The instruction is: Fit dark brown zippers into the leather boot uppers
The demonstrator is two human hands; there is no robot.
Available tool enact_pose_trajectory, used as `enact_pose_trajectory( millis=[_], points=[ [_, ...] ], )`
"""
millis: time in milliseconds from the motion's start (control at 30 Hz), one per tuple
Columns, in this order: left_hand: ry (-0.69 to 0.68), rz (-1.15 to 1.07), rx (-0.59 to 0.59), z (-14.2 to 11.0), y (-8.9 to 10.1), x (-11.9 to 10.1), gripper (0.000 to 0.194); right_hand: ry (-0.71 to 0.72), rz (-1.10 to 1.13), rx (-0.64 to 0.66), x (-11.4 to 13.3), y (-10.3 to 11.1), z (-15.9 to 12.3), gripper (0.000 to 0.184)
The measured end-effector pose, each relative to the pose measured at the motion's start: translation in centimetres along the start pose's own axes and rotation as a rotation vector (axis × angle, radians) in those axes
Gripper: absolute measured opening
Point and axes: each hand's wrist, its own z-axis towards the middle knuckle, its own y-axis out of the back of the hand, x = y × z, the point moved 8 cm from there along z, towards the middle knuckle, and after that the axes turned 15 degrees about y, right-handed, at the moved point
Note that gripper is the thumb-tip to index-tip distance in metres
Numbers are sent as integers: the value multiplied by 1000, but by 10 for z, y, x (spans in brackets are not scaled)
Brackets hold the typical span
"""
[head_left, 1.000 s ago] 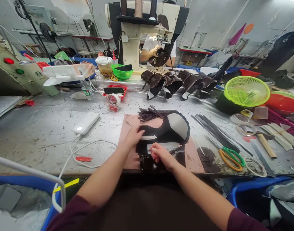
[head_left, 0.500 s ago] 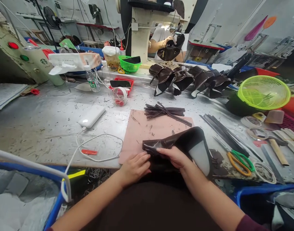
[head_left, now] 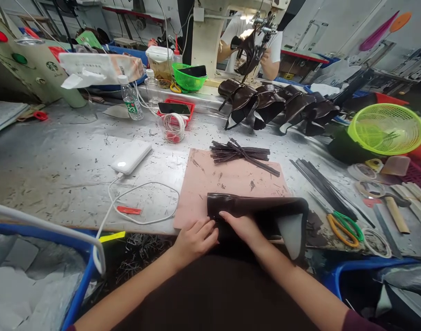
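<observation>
A dark brown leather boot upper [head_left: 258,206] with a pale lining lies over the front edge of the pink cutting board [head_left: 193,184], its wide end to the right. My right hand [head_left: 244,228] grips it, thumb on top and the other fingers hidden underneath. At the narrow left end, the curled fingers of my left hand [head_left: 197,236] pinch the lower edge; the fingertips are partly hidden. Beyond the upper, a bundle of dark leather strips [head_left: 239,153] rests on the board.
Green-and-orange-handled scissors [head_left: 344,227], long dark strips [head_left: 324,188] and a hammer [head_left: 396,214] lie to the right. Several finished-looking uppers [head_left: 243,103] line the back. A white power bank [head_left: 130,157] with its cable is left. Across the table, a person [head_left: 272,50] works at a sewing machine [head_left: 203,41].
The boot upper has been turned and flattened, so its top edge now runs nearly level. Both hands stay on it. The camera view has tilted downward slightly.
</observation>
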Motion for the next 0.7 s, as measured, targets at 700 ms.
enact_pose_trajectory(
  millis=[700],
  points=[
    [-20, 134, 189, 13, -15, -6, 16, -61, -125, 108, -2, 22, 5, 21]
  ],
)
